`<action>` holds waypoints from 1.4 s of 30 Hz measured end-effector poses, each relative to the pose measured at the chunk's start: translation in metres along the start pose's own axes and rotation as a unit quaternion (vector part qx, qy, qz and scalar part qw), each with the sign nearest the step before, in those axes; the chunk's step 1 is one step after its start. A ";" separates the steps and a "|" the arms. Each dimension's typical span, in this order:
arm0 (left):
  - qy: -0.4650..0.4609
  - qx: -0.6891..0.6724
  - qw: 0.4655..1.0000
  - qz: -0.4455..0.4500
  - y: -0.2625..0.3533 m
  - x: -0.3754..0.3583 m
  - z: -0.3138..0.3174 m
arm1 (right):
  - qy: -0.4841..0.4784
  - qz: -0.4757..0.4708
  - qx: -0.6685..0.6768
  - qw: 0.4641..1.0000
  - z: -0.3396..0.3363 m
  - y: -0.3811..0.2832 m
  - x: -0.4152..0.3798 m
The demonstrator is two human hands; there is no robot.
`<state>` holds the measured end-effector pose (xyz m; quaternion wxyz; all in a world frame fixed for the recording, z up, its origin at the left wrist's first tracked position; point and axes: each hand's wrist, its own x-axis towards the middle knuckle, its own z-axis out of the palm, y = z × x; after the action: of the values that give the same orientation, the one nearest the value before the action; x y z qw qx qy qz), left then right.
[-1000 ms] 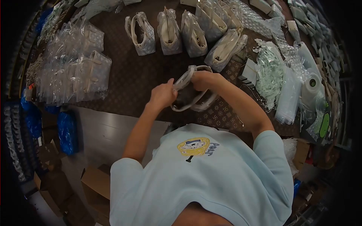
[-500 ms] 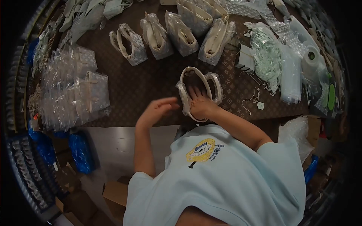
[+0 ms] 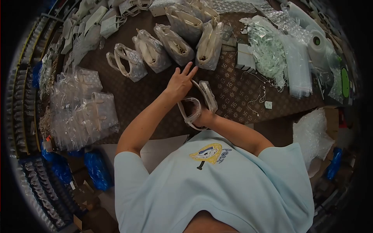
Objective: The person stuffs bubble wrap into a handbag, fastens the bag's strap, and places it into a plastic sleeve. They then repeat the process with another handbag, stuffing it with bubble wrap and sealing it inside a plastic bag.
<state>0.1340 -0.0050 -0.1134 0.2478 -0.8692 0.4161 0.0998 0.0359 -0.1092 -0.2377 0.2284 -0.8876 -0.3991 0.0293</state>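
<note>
A light handbag (image 3: 210, 99) with wrapped handles stands at the table's near edge, its mouth facing up. My left hand (image 3: 181, 83) is over the far left side of this bag, fingers spread and pointing away, holding nothing that I can see. Down at the bag's opening, behind one handle loop, is my right hand (image 3: 201, 117); its fingers are hidden inside or behind the bag. Beyond my left hand, a row of similar bags in clear plastic includes one (image 3: 210, 50) near my fingertips and another (image 3: 176, 48) to its left.
Plastic-covered bags (image 3: 87, 112) lie stacked at the left of the patterned brown table (image 3: 237, 89). Green-white shredded packing (image 3: 268, 50), clear plastic sleeves (image 3: 297, 73) and a film roll (image 3: 316, 40) are at the right. Blue bundles (image 3: 97, 169) sit below, left.
My left hand has moved forward and right, over the bag, fingers spreading. The bag has turned and tilted, and my right hand's fingers are now hidden. The whole view has shifted slightly.
</note>
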 end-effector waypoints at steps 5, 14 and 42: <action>0.197 -0.243 0.948 0.063 -0.017 -0.007 0.034 | -0.011 0.063 -0.124 0.990 -0.010 -0.013 -0.001; 0.318 -0.634 0.697 -0.109 0.003 -0.017 0.074 | -0.085 0.006 -0.144 0.986 -0.015 -0.010 0.001; 0.277 -0.247 0.926 0.073 -0.024 -0.018 0.033 | 0.034 -0.022 -0.177 0.983 -0.012 -0.005 -0.002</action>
<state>0.1425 0.0368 -0.1260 -0.1076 -0.8633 0.4923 -0.0273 0.0339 -0.1125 -0.2248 0.0811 -0.9057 -0.4090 -0.0767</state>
